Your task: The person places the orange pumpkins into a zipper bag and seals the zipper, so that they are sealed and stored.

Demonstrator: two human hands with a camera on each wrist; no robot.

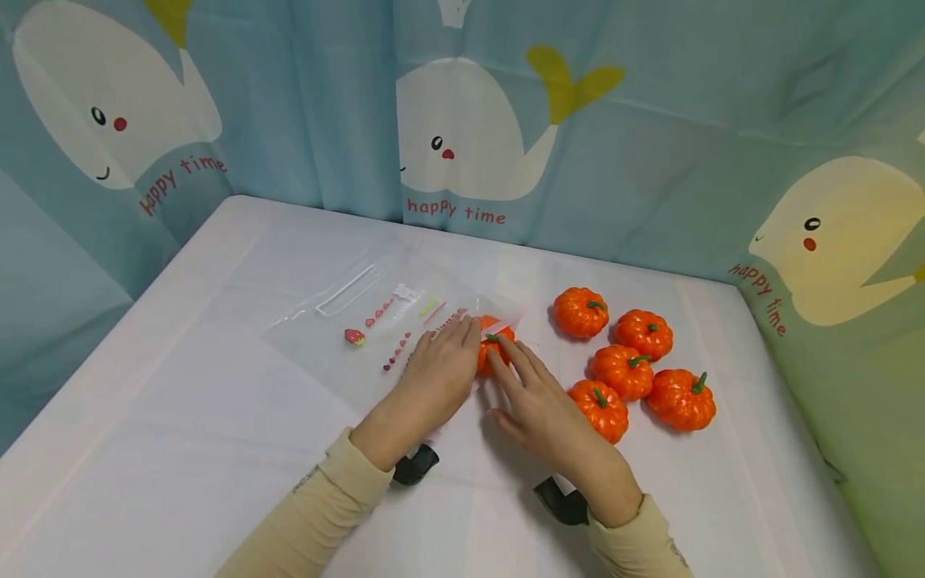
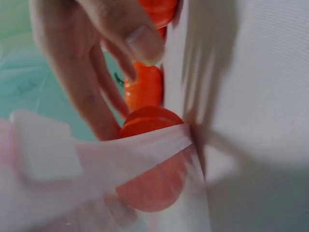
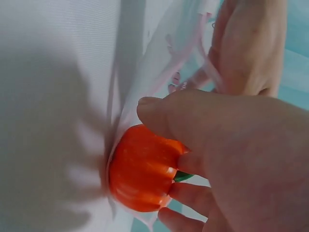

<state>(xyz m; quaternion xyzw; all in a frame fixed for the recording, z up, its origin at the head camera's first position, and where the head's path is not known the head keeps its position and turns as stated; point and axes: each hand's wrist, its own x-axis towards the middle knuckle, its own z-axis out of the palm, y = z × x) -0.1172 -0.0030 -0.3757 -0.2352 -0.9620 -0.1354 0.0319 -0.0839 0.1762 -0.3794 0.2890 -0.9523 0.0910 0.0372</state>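
A clear plastic zip bag (image 1: pixel 340 309) with strawberry and heart prints lies flat, its pink-edged mouth towards the right. A small orange toy pumpkin (image 1: pixel 495 347) with a green stem sits partly inside that mouth, and the film covers one side of it in the left wrist view. My left hand (image 1: pixel 444 369) lies over the bag by the opening and holds its lip, though its fingertips are partly hidden. With fairly straight fingers, my right hand (image 1: pixel 538 401) presses the pumpkin from the stem side. Its thumb (image 3: pixel 154 113) stays apart from the pumpkin.
Several more toy pumpkins (image 1: pixel 623 372) are grouped on the white table (image 1: pixel 217 457) right of my right hand. Black wrist straps (image 1: pixel 564 502) show under both wrists. A blue curtain (image 1: pixel 325 120) with whale prints hangs behind the table and along its sides.
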